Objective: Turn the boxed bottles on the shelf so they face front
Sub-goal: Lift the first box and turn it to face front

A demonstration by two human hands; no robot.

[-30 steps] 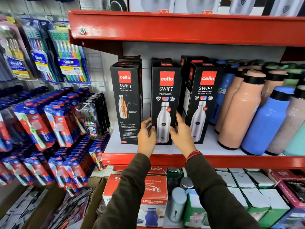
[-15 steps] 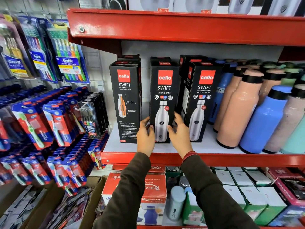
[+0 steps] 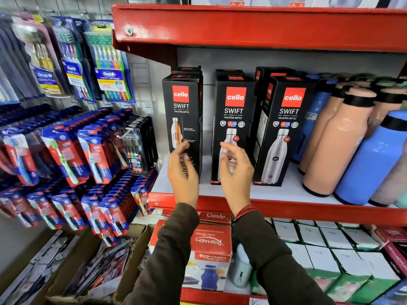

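Three black boxed bottles stand in a row on the red shelf [image 3: 308,208]. The middle box [image 3: 234,111] and the right box [image 3: 286,119] show a silver bottle picture on their fronts. The left box [image 3: 184,111] shows a face with an orange cutaway bottle and small text. My left hand [image 3: 182,172] hovers in front of the left box's lower part, fingers apart and blurred. My right hand [image 3: 236,170] is in front of the middle box's lower half, fingers loosely curled, holding nothing. More black boxes stand behind the row.
Peach bottles [image 3: 337,142] and blue bottles [image 3: 374,159] crowd the shelf to the right. Toothbrush packs [image 3: 92,155] hang on the wall at left. A red Rishabh box [image 3: 211,245] and white-green cartons [image 3: 330,249] sit on the shelf below. A red shelf edge [image 3: 253,27] runs overhead.
Both hands have let go of the middle box and shifted left. My left hand now hovers before the left box.
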